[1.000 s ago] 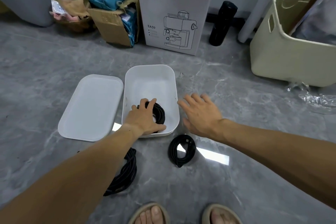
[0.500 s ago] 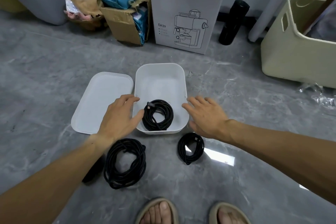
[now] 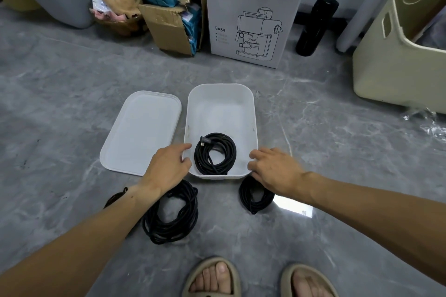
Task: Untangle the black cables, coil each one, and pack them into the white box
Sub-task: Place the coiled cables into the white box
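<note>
The white box (image 3: 220, 94) stands open on the grey floor with one coiled black cable (image 3: 214, 154) lying in its near end. Its white lid (image 3: 142, 130) lies flat to the left. A larger black coil (image 3: 172, 214) rests on the floor under my left wrist. A smaller black coil (image 3: 255, 196) lies by the box's near right corner, partly under my right hand. My left hand (image 3: 166, 169) hovers at the box's near left corner, fingers apart, holding nothing. My right hand (image 3: 272, 169) hangs open over the smaller coil. A bit of black cable (image 3: 115, 196) shows left of my left forearm.
Behind the box stand a coffee maker carton (image 3: 253, 9), a torn cardboard box (image 3: 169, 21) with blue packs, and a black bottle (image 3: 316, 24). A cream plastic bin (image 3: 400, 50) is at the right, crinkled plastic wrap (image 3: 429, 123) beside it. My sandalled feet (image 3: 260, 279) are at the bottom.
My left hand let go of the coil inside the box and drew back out to the box's near left corner. My right hand moved down over the smaller coil.
</note>
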A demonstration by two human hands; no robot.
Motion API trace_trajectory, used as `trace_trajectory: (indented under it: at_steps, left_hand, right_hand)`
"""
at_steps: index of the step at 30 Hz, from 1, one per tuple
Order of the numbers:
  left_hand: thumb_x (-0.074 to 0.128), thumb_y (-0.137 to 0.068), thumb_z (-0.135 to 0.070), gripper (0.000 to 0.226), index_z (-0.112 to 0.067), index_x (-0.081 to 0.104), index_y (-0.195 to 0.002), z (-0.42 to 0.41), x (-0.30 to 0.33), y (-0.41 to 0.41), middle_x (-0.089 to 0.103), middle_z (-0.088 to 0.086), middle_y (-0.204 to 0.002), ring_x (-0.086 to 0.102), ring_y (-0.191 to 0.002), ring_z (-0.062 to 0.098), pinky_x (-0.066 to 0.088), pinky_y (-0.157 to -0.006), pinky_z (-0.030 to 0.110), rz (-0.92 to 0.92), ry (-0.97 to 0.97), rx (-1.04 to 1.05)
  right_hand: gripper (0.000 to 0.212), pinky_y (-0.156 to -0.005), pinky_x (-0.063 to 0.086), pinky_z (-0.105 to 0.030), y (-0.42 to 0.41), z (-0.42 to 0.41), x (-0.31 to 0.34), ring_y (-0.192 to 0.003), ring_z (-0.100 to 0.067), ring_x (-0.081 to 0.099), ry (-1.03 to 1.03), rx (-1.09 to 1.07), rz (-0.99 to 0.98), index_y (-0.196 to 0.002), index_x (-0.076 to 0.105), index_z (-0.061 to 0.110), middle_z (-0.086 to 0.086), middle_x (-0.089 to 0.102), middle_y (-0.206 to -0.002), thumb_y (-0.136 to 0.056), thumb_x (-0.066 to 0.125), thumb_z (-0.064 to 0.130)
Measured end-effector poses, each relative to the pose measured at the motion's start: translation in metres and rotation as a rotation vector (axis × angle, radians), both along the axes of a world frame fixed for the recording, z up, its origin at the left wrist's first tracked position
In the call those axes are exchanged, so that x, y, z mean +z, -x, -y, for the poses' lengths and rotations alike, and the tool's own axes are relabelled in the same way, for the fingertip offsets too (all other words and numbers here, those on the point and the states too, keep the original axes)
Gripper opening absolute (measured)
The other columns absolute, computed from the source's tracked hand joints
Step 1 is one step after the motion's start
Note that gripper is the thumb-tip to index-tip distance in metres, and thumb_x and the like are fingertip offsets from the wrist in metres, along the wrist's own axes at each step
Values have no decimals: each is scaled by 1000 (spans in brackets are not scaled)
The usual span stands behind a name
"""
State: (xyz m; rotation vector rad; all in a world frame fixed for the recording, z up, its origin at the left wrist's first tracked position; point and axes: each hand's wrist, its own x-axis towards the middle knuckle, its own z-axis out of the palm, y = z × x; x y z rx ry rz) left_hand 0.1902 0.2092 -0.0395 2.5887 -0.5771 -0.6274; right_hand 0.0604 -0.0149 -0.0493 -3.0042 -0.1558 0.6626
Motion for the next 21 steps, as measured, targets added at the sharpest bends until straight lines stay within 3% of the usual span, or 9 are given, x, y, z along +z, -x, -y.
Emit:
trace_trajectory:
  at_steps: [7, 11, 17, 21]
  left_hand:
    - [52, -95, -18, 47, -21, 54, -142, -4, -2, 19, 59, -5, -80, 58, -96, 20, 41, -92, 27, -3, 5, 4]
    - [51, -95, -19, 48, -24, 52, -142, -7, -5, 27, 60, -5, -75, 53, -81, 12, 38, -76, 22, -1, 8, 16]
    - [49, -96, -21, 49, -26, 49, -144, -9, -2, 35, 60, -4, -70, 54, -66, 5, 34, -57, 13, -34, 18, 18]
    - [50, -95, -20, 49, -24, 51, -144, -7, -2, 35, 62, -3, -71, 54, -72, 13, 37, -69, 21, -16, 2, 21]
  right_hand:
    - [29, -95, 41, -38, 22, 1, -7, -106, -29, 52, -119, -27, 23, -102, 64, 11, -7, 56, -111, -105, 38, 24]
    - [27, -91, 46, -42, 31, 0, -9, -99, -31, 55, -174, -38, 84, -94, 66, 9, -9, 59, -103, -103, 43, 21]
    - [29, -94, 39, -35, 37, -2, -6, -107, -27, 53, -164, -61, 29, -99, 64, 10, -6, 57, -110, -105, 39, 24]
    - [32, -97, 35, -32, 36, -3, -2, -112, -26, 50, -134, -67, -23, -105, 63, 11, -5, 55, -115, -106, 35, 26]
